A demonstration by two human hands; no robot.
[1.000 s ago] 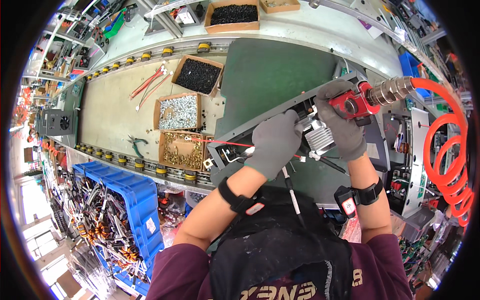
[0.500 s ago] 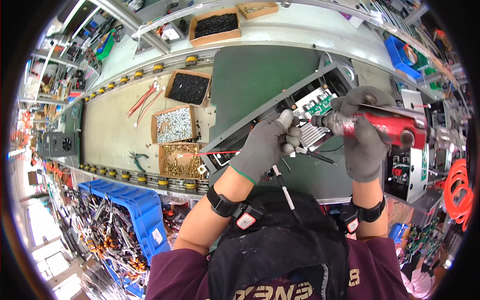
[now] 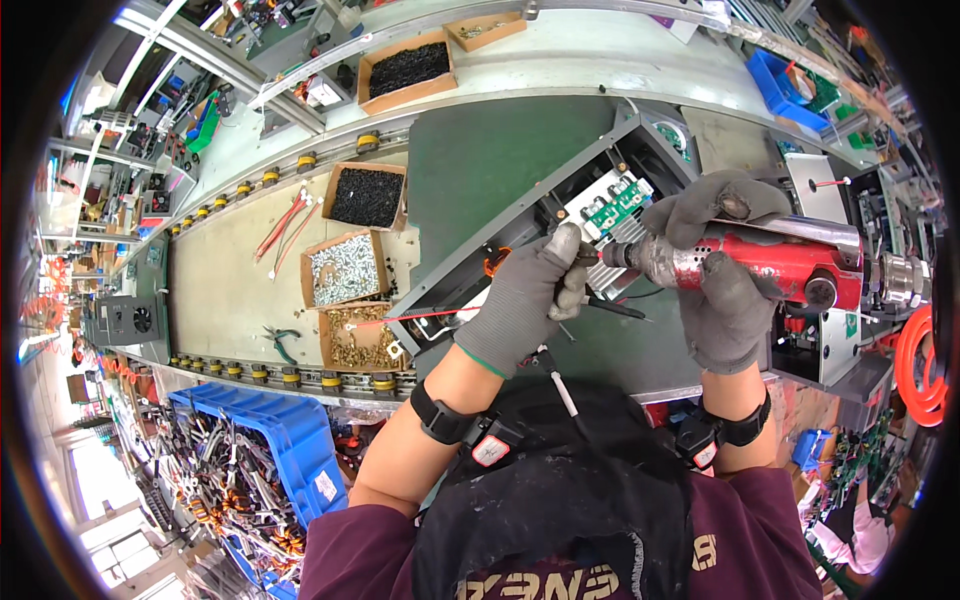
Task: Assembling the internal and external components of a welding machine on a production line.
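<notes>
A: Centre right of the frame, the right hand (image 3: 728,300), in its grey glove, is wrapped around a red pneumatic screwdriver (image 3: 785,268), and that's a firm hold!

B: The nose points left, straight at the left hand (image 3: 530,295), also gloved, near the middle. Its fingers are curled in, thumb up close to the tip. Does it have a screw?

A: I can't tell; the fingertips cover it.

B: Underneath, the open grey metal chassis (image 3: 655,165) lies slantwise, running from the centre to the upper right, with a green circuit board (image 3: 622,207) inside, just above the screwdriver's nose.

A: And a red wire (image 3: 405,318) runs out leftward past the left glove, over the chassis's lower corner!

B: Left of centre, three cardboard boxes in a column: black fasteners (image 3: 370,167) at the top, silver screws (image 3: 381,262) in the middle, brass-coloured pieces (image 3: 324,340) at the bottom.

A: Green-handled pliers (image 3: 284,345) lie just left of that lowest box.

B: Lower left, a blue crate (image 3: 312,435) is heaped with cables; far right, an orange-red coiled hose (image 3: 918,368) hangs.
</notes>
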